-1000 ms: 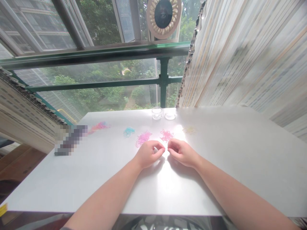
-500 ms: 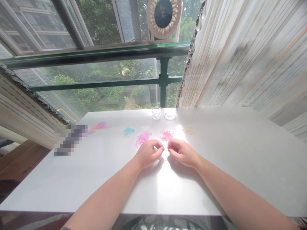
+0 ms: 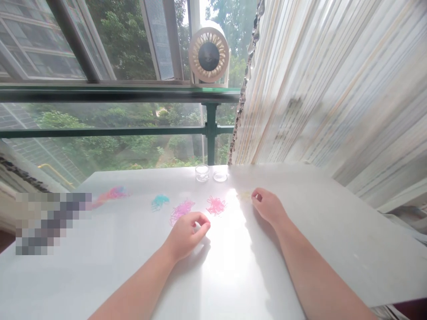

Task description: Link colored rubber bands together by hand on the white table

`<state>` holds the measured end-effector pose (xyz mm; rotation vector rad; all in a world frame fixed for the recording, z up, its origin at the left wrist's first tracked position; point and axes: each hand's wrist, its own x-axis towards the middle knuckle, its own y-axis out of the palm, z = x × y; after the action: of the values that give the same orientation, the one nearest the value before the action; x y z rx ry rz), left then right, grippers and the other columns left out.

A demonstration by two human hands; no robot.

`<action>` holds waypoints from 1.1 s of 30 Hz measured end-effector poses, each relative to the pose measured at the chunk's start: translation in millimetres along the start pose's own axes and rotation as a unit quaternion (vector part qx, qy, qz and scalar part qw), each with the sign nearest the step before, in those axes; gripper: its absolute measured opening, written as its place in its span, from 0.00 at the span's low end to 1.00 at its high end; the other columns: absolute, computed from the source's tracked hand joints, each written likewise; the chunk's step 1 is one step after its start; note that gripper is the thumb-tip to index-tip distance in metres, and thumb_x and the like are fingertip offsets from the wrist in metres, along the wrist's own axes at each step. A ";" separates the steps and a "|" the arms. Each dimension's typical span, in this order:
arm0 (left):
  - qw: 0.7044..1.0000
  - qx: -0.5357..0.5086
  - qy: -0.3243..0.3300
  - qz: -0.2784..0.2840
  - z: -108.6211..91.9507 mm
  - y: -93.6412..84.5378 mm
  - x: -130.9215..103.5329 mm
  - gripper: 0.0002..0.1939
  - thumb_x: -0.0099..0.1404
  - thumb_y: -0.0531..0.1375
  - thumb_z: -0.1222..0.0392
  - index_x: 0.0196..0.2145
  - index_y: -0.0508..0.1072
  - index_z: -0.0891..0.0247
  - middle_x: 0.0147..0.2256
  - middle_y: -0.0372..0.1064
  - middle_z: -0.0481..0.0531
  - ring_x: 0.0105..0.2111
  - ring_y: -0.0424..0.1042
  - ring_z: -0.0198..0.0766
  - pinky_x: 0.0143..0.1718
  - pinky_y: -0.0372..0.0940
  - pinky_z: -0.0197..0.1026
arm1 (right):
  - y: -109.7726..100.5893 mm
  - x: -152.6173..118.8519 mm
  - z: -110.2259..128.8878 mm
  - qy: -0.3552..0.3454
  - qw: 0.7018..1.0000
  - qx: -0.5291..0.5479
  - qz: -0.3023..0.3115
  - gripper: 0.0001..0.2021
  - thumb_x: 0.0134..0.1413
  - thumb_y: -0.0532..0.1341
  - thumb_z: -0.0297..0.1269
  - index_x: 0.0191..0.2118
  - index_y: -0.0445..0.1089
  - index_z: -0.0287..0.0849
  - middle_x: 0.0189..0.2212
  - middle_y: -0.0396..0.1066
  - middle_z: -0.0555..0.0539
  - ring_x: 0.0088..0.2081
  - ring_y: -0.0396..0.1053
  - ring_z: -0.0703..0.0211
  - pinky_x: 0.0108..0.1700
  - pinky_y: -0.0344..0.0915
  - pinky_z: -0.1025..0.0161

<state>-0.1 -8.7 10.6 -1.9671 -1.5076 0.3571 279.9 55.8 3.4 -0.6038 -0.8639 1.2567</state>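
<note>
My left hand (image 3: 190, 233) hovers low over the white table, thumb and fingertips pinched together. Whatever the pinch holds, if anything, is too small to make out. Just behind it lies a loose pile of purple-pink rubber bands (image 3: 182, 210), partly covered by the hand. My right hand (image 3: 267, 205) is at the edge of a faint yellow pile of rubber bands (image 3: 244, 195), its fingers curled and pressed together. Its fingertips hide what lies between them. Between the hands, farther back, is a pink pile of rubber bands (image 3: 216, 205).
Toward the window stand a clear round container (image 3: 202, 173) and a clear lid (image 3: 219, 177). A turquoise pile (image 3: 160, 201) and a mixed-colour heap (image 3: 115, 194) lie left on the table (image 3: 227, 275). A round fan (image 3: 209, 55) stands by the green railing (image 3: 133, 94).
My right hand has moved away from my left, rightward to the yellow pile. My left hand keeps its pinch. The view has turned up and to the right.
</note>
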 end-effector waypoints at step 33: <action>0.998 -0.017 -0.002 -0.056 0.1 -3.7 -0.5 0.07 0.60 0.56 0.60 0.30 0.74 0.61 0.32 0.75 0.48 0.33 0.71 0.34 0.35 0.61 0.36 | 15.7 -19.8 21.7 -0.105 0.981 0.065 0.147 0.16 0.54 0.54 0.48 0.23 0.63 0.43 0.19 0.64 0.53 0.23 0.60 0.62 0.27 0.56 0.66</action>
<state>-3.2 -8.6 12.7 -1.8987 -1.6292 0.2881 251.6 38.8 -1.5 -0.5125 -0.8788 1.6554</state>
